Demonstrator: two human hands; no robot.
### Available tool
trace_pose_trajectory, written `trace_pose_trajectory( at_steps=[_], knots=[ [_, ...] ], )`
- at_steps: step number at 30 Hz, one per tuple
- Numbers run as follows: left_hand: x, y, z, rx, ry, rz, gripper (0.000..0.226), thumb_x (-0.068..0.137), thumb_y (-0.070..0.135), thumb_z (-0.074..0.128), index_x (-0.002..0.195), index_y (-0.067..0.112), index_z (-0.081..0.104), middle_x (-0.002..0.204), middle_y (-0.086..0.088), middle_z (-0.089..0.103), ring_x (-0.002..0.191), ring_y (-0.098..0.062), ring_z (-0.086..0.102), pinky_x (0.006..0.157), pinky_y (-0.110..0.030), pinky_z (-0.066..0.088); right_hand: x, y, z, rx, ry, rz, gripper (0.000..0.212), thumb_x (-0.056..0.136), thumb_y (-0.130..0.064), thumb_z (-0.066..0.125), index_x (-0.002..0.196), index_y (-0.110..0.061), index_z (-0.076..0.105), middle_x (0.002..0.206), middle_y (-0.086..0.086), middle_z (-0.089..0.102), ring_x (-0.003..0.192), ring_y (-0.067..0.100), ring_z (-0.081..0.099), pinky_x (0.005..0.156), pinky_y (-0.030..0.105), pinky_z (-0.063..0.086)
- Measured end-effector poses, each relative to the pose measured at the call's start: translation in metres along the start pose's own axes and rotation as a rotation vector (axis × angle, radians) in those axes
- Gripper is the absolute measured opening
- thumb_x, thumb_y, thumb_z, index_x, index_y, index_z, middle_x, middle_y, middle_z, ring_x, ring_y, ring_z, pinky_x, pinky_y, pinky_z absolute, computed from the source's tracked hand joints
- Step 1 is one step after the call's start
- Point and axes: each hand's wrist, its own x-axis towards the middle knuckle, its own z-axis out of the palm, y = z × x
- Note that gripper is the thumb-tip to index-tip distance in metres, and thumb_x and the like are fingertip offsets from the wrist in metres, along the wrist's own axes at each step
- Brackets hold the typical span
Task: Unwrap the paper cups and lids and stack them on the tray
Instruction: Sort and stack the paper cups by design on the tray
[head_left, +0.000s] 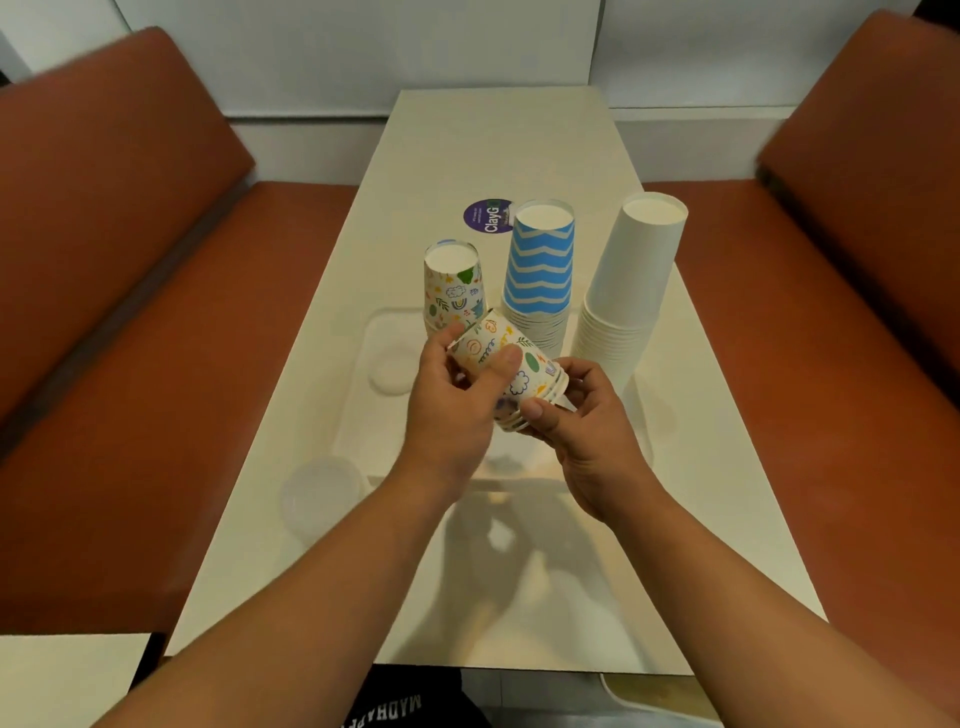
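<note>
Cream table (498, 156) runs away from me, rust-brown bench seats (130, 312) either side. Clear tray (374, 338) sits mid-table, hard to see, edges faint. Plain white cup stack (631, 291) stands upside down at the tray's right, tallest. Blue zigzag cup stack (543, 270) upside down just left of it. Small doodle-print cup stack (452, 283) upside down, left of the blue one, on the tray's far part. Clear lids (322, 491) rest on the table by the tray's near-left corner. Purple round sticker (488, 215) behind the stacks. I hold a short nested bunch of doodle cups (511, 364) tilted above the tray: my left hand (452, 400) curls around its closed end, thumb on the side; my right hand (587, 431) pinches the rims with thumb and fingers.
</note>
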Motion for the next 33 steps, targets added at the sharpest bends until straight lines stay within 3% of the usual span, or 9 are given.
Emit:
trace_pose_trajectory(
  at_steps=[4, 7, 11, 16, 21, 25, 29, 31, 33],
  knots=[
    [0.003, -0.001, -0.006, -0.053, 0.012, -0.034, 0.054, 0.088, 0.019, 0.070, 0.136, 0.016, 0.045, 0.121, -0.003, 0.063, 0.107, -0.018, 0.067, 0.086, -0.039, 0.059, -0.004, 0.000, 0.000, -0.041, 0.001, -0.006, 0.076, 0.045, -0.036, 0.092, 0.109, -0.019, 0.054, 0.115, 0.010, 0.064, 0.102, 0.034, 0.068, 0.090, 0.056, 0.055],
    [0.006, 0.001, -0.009, -0.036, 0.029, 0.034, 0.048, 0.088, 0.020, 0.071, 0.129, 0.022, 0.047, 0.119, -0.003, 0.063, 0.107, -0.018, 0.067, 0.086, -0.037, 0.058, -0.005, -0.001, 0.001, -0.039, 0.000, -0.010, 0.080, 0.043, -0.039, 0.095, 0.108, -0.019, 0.055, 0.115, 0.009, 0.065, 0.100, 0.031, 0.070, 0.091, 0.057, 0.054],
    [0.027, 0.032, -0.015, 0.063, 0.089, 0.290, 0.042, 0.078, 0.030, 0.075, 0.109, 0.033, 0.048, 0.106, -0.001, 0.064, 0.091, -0.014, 0.068, 0.077, -0.033, 0.057, -0.006, -0.001, -0.002, -0.021, 0.015, -0.012, 0.088, 0.038, -0.048, 0.097, 0.108, -0.018, 0.054, 0.113, 0.007, 0.065, 0.095, 0.027, 0.070, 0.090, 0.057, 0.054],
    [0.073, 0.074, -0.022, 0.379, 0.099, 0.551, 0.046, 0.078, 0.033, 0.075, 0.113, 0.029, 0.045, 0.102, 0.001, 0.064, 0.089, -0.013, 0.068, 0.077, -0.036, 0.060, -0.006, -0.001, -0.004, 0.020, 0.031, 0.006, 0.091, 0.035, -0.051, 0.096, 0.109, -0.018, 0.054, 0.101, -0.007, 0.072, 0.098, 0.031, 0.069, 0.092, 0.057, 0.054],
    [0.097, 0.056, -0.021, 0.653, 0.031, 0.449, 0.050, 0.081, 0.031, 0.075, 0.121, 0.023, 0.046, 0.110, -0.008, 0.063, 0.093, -0.020, 0.065, 0.071, -0.024, 0.055, -0.008, -0.002, -0.001, 0.043, 0.038, 0.007, 0.094, 0.032, -0.055, 0.096, 0.109, -0.019, 0.054, 0.098, -0.010, 0.073, 0.100, 0.030, 0.070, 0.092, 0.055, 0.054],
    [0.094, 0.034, -0.024, 0.747, -0.087, 0.246, 0.060, 0.084, 0.030, 0.075, 0.132, 0.027, 0.040, 0.122, -0.004, 0.056, 0.109, -0.021, 0.058, 0.088, -0.032, 0.050, -0.008, -0.002, -0.002, 0.043, 0.043, -0.003, 0.094, 0.033, -0.055, 0.096, 0.109, -0.019, 0.055, 0.098, -0.010, 0.072, 0.104, 0.035, 0.068, 0.094, 0.059, 0.052],
    [0.067, 0.030, -0.027, 0.568, 0.136, 0.382, 0.066, 0.090, 0.041, 0.065, 0.145, 0.020, 0.034, 0.148, -0.001, 0.042, 0.129, -0.015, 0.045, 0.108, -0.035, 0.039, -0.007, -0.002, -0.001, 0.058, 0.036, -0.007, 0.096, 0.033, -0.055, 0.096, 0.111, -0.019, 0.054, 0.097, -0.012, 0.072, 0.094, 0.028, 0.071, 0.094, 0.058, 0.052],
    [0.041, 0.025, -0.023, 0.365, 0.234, 0.390, 0.059, 0.089, 0.044, 0.063, 0.137, 0.020, 0.039, 0.138, 0.001, 0.048, 0.120, -0.012, 0.052, 0.100, -0.031, 0.046, -0.006, -0.003, 0.002, 0.060, 0.028, -0.017, 0.094, 0.033, -0.055, 0.096, 0.110, -0.019, 0.054, 0.097, -0.012, 0.072, 0.093, 0.026, 0.072, 0.094, 0.056, 0.053],
    [0.017, 0.017, -0.016, 0.166, 0.155, 0.253, 0.052, 0.087, 0.035, 0.070, 0.128, 0.021, 0.041, 0.122, 0.004, 0.054, 0.105, -0.008, 0.059, 0.087, -0.025, 0.052, -0.005, -0.004, 0.006, 0.052, 0.021, -0.033, 0.092, 0.034, -0.055, 0.096, 0.108, -0.020, 0.055, 0.098, -0.012, 0.071, 0.092, 0.024, 0.071, 0.091, 0.052, 0.055]
  ],
)
